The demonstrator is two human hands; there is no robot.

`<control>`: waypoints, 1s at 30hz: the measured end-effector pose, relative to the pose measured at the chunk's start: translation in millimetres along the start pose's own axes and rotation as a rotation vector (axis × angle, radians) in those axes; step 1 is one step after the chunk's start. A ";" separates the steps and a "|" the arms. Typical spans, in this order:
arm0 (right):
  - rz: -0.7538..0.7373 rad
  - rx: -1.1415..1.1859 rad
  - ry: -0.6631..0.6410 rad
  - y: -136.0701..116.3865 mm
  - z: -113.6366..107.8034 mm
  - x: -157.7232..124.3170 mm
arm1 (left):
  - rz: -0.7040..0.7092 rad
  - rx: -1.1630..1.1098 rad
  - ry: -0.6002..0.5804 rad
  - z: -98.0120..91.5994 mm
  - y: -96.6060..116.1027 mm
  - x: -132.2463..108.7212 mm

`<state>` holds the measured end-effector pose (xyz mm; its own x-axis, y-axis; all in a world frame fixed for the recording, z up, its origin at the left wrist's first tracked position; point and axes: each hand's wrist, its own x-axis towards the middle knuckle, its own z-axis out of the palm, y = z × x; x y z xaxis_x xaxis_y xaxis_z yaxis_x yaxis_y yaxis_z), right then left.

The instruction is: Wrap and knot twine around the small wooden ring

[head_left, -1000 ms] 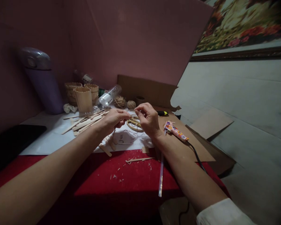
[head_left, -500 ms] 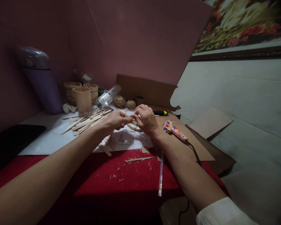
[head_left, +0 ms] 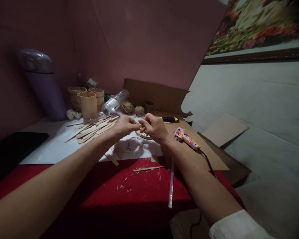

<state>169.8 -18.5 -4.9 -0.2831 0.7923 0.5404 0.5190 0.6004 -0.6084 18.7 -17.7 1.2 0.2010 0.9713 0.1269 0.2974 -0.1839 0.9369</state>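
Observation:
My left hand (head_left: 126, 126) and my right hand (head_left: 154, 127) meet above the white sheet, their fingertips nearly touching. Both have thumb and fingers pinched together. Something small and yellowish shows between the fingertips, too small to name. Just below them a round, light-brown ring (head_left: 145, 135) lies on the sheet, partly hidden by my right hand. Left of my left hand is a pile of flat wooden sticks (head_left: 97, 128). A floral-patterned glue gun (head_left: 186, 138) lies right of my right wrist, and a black and yellow cutter (head_left: 170, 119) is behind it.
Wooden cups (head_left: 87, 105), a clear plastic bottle (head_left: 114, 102) and twine balls (head_left: 127, 107) stand or lie at the back. A purple flask (head_left: 47, 89) is at the left. A clear glue stick (head_left: 171, 186) and wood scraps lie on the red cloth (head_left: 102, 196).
My right hand has shifted slightly, its fingers closer together and more bent. My left hand has moved a little upward. The table things are unmoved.

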 end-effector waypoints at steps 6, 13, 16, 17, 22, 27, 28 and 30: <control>-0.145 -0.158 0.035 1.7 -2.9 0.8 | -0.037 -0.072 -0.128 -5.0 -3.0 0.4; -0.170 -0.059 0.044 3.2 -4.6 3.7 | -0.085 -0.353 -0.202 -10.7 3.8 -3.9; -0.163 0.034 0.019 7.4 -5.0 5.8 | -0.107 -0.474 -0.199 -10.8 3.8 -2.6; -0.159 0.060 0.009 8.7 -4.9 6.3 | -0.120 -0.514 -0.209 -10.6 3.4 -1.7; -0.113 0.132 -0.037 11.0 -5.1 7.3 | -0.178 -0.603 -0.251 -9.2 1.9 0.9; -0.050 0.197 -0.040 9.5 -5.9 7.5 | -0.158 -0.561 -0.266 -8.0 1.7 -1.4; -0.035 0.212 -0.043 9.8 -5.6 7.6 | -0.146 -0.547 -0.267 -7.7 1.4 -1.9; -0.022 0.241 -0.049 11.8 -4.3 7.7 | -0.121 -0.519 -0.263 -7.2 0.3 -2.4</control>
<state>177.2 -5.8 -5.4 -0.3340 0.7796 0.5297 0.3062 0.6213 -0.7213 11.6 -19.0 3.5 0.4384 0.8987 -0.0137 -0.1495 0.0880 0.9848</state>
